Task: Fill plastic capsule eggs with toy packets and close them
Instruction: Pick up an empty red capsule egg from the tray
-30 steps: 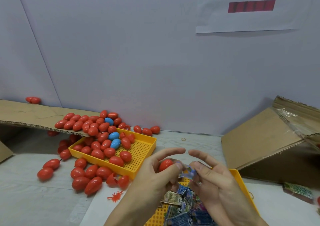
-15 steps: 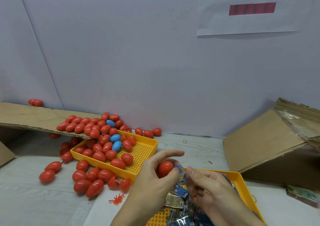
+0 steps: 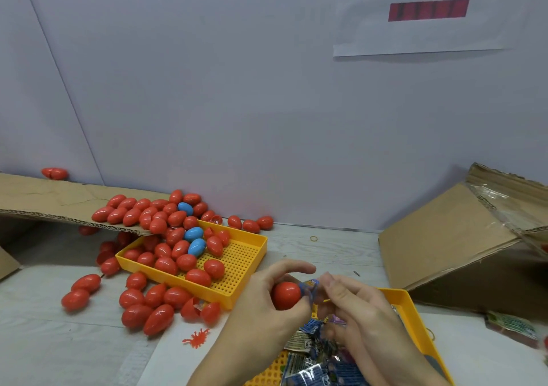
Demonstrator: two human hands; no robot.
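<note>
A pale wall backs the grey tabletop point(image 3: 326, 246), where red eggs spill out of a yellow tray point(image 3: 246, 270). In front, the left hand point(image 3: 267, 302) curls round a red egg point(image 3: 286, 296), its open end turned rightward toward the other hand. The right hand point(image 3: 353, 305), just beside it, pinches a small blue packet point(image 3: 310, 289) that touches the egg's mouth (how far in it sits I cannot tell). So the push looks to run right to left, along the egg's long axis. More packets lie in a second tray point(image 3: 415, 320) beneath both hands.
</note>
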